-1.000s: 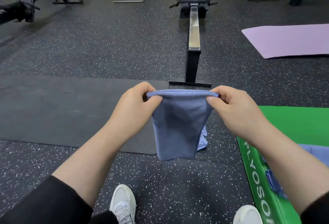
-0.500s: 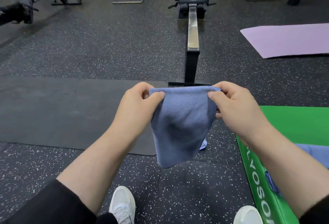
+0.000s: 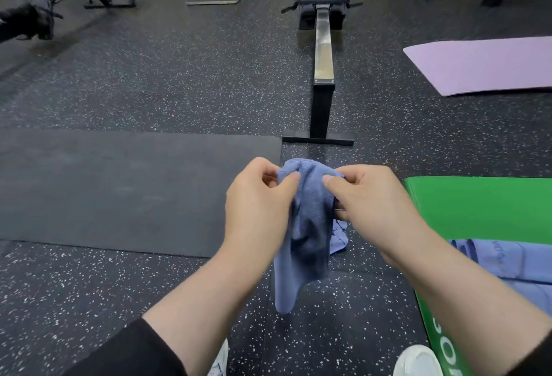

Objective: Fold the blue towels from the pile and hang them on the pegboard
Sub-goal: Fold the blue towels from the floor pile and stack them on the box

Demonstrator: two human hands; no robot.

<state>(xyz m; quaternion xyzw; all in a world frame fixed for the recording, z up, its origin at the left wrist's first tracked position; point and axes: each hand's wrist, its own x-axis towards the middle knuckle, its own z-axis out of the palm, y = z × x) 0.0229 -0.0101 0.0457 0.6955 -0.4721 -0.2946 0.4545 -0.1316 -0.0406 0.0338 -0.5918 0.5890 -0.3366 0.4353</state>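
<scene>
A blue towel hangs in front of me, bunched into a narrow fold between my hands. My left hand pinches its upper left edge with thumb and fingers. My right hand pinches the upper right edge close beside it. More blue towels lie on the green plyo box at my right, partly hidden by my right forearm. A corner of another blue cloth shows on the floor behind the held towel. No pegboard is in view.
A black mat lies on the speckled rubber floor at left. A rowing machine runs away straight ahead. A purple mat lies at far right. Metal stand bases line the back wall. My white shoes show at the bottom.
My hands have come together, bringing the two top corners of the towel close. The towel has gone from a flat stretched sheet to a narrow bunched fold.
</scene>
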